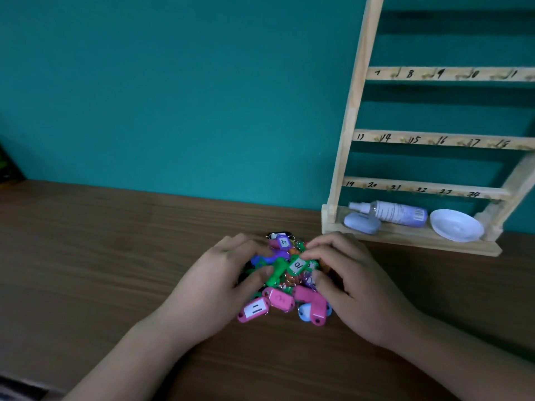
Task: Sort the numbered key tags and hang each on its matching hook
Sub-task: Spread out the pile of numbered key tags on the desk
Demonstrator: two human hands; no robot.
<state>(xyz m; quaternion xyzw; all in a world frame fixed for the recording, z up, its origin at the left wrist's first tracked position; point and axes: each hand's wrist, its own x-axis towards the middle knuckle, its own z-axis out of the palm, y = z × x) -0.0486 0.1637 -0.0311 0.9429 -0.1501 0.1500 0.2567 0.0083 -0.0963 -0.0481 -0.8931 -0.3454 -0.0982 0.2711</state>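
two hands cup one pile of tags (285, 280), which sits on the table (115, 256) just in front of the rack (351, 111), off its left foot. the left hand (220, 285) is curled over the side of the pile away from the rack, thumb on a green tag (291, 266) marked 10. the right hand (347, 285) is curled over the side nearer the rack. hands close together, fingertips nearly meeting over the heap. cannot tell if either pinches a single tag. the hooks (396, 73) in view on the rack look bare, so sorting looks barely begun. to do it well: spread the heap flat, labels up, rings untangled, before lifting any. the green tag is on top, so take it first by the body, ring free, to the rack rail that carries 10. the pink tag (254, 309) marked 11 lies at the pile edge farthest from the rack, an easy next.
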